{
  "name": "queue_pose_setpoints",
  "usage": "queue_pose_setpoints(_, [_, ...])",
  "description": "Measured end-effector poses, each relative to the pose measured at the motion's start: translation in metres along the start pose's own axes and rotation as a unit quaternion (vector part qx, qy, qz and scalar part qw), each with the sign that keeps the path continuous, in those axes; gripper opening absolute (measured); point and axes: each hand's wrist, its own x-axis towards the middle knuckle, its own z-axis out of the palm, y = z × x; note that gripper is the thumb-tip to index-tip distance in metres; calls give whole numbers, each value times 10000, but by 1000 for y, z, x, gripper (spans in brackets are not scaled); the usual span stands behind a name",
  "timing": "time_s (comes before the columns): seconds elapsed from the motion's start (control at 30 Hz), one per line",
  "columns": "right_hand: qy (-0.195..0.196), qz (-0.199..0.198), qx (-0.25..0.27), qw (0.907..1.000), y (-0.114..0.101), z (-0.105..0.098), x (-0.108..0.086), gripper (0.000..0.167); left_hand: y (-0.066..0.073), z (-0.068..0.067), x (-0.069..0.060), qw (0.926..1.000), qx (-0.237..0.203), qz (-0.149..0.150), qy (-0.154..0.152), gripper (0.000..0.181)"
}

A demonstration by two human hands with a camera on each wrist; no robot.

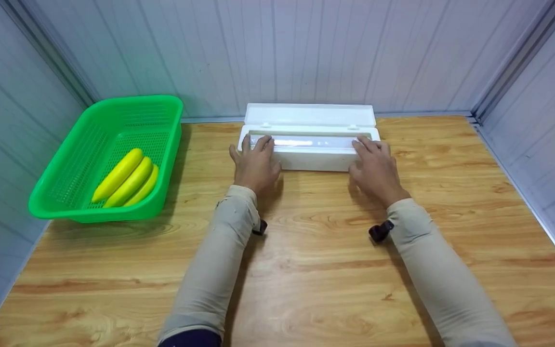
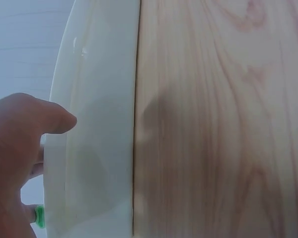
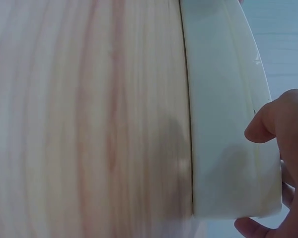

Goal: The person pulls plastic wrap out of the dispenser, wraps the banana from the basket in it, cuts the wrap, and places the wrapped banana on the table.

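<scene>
A long white cling film dispenser [image 1: 309,162] lies on the table against the back wall, its lid [image 1: 310,114] raised. Inside, a shiny clear roll of film [image 1: 301,141] spans its length. My left hand [image 1: 256,168] grips the dispenser's left end, fingers over the top and thumb at the front wall. At the right end, my right hand [image 1: 376,168] holds it the same way. Both wrist views show a thumb [image 2: 54,119] or thumb tip [image 3: 262,126] at the front face's upper edge; the other fingers are partly hidden behind the dispenser.
A green plastic basket [image 1: 46,200] stands on the left of the wooden table [image 1: 316,270], with three yellow bananas [image 1: 128,180] in it. Panelled walls [image 1: 306,53] enclose the back and both sides. A small dark camera [image 1: 381,232] is strapped at each wrist.
</scene>
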Motion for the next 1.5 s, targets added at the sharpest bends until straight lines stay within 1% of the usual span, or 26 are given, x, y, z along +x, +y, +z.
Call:
queue_pose_setpoints(0.13, [-5,95,-27,10000,-1,0,2,56,-1,1,0,9999,-105,-36,-35,59])
queue_pose_setpoints(0.3, [59,256,-7,9997,-3,1,4,56,-3,3,0,9999,-119,57,80,60])
queue_pose_setpoints(0.4, [135,261,4,9996,-5,0,5,55,-3,2,-1,9997,-131,67,171,59])
queue_pose_setpoints(0.53, [202,276,0,9994,-7,-2,6,55,-3,1,-2,9993,-255,53,274,56])
queue_pose_setpoints(0.63, [289,257,80,9992,-6,-4,8,50,-3,2,-2,9990,-312,38,305,53])
queue_pose_setpoints(0.73, [434,262,301,9983,-2,-5,9,42,-3,2,-3,9989,-311,53,334,51])
queue_pose_setpoints(0.83, [672,215,505,9962,5,-7,11,35,-3,2,-4,9989,-322,67,333,51])
queue_pose_setpoints(0.9, [851,134,604,9945,10,-7,12,32,-2,2,-4,9991,-310,48,295,52])
queue_pose_setpoints(1.0, [1053,81,579,9927,13,-8,13,29,-2,1,-3,9995,-262,-7,175,54])
queue_pose_setpoints(1.1, [1156,271,517,9916,12,-10,15,28,1,0,-1,9996,-267,-10,61,56])
queue_pose_setpoints(1.2, [1171,613,476,9901,11,-13,19,29,3,-1,1,9996,-283,-4,27,57])
queue_pose_setpoints(1.33, [1136,1043,528,9866,9,-13,24,31,4,1,1,9996,-256,10,141,55])
queue_pose_setpoints(1.43, [1061,1323,679,9832,8,-12,28,33,4,2,1,9994,-259,27,206,55])
queue_pose_setpoints(1.5, [963,1517,823,9803,8,-10,30,33,4,3,1,9994,-277,24,195,55])
